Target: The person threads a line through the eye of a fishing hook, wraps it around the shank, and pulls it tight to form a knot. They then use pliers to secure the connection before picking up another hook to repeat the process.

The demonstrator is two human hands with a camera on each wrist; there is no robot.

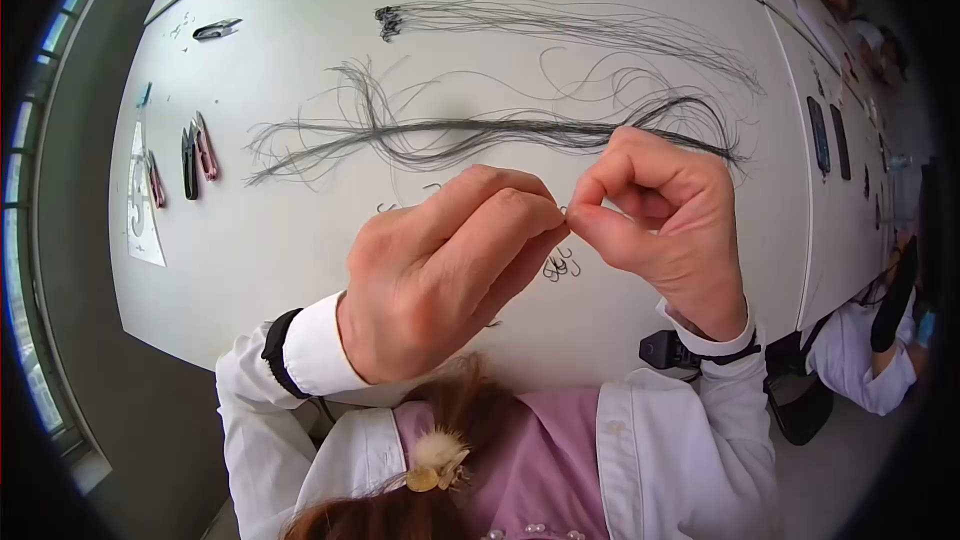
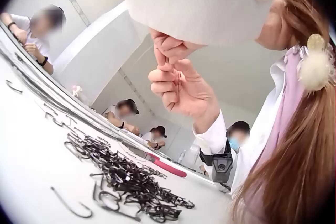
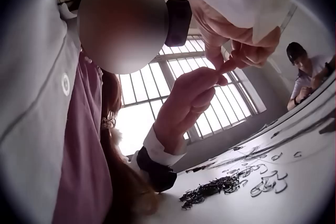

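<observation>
Above the tabletop's near edge, something too small to identify is pinched between the meeting fingers of the left hand [image 1: 440, 275] and right hand [image 1: 660, 225]. Beneath them small hooks [image 1: 562, 266] are scattered; farther off, dark strands [image 1: 480, 132] are stretched across the tabletop [image 1: 290, 240].

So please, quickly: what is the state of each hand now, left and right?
Left hand: fingers curled, fingertips pinched against the right hand's; what it pinches is too small to tell.
Right hand: fingers curled, pinching the same spot; the thing cannot be told.
</observation>
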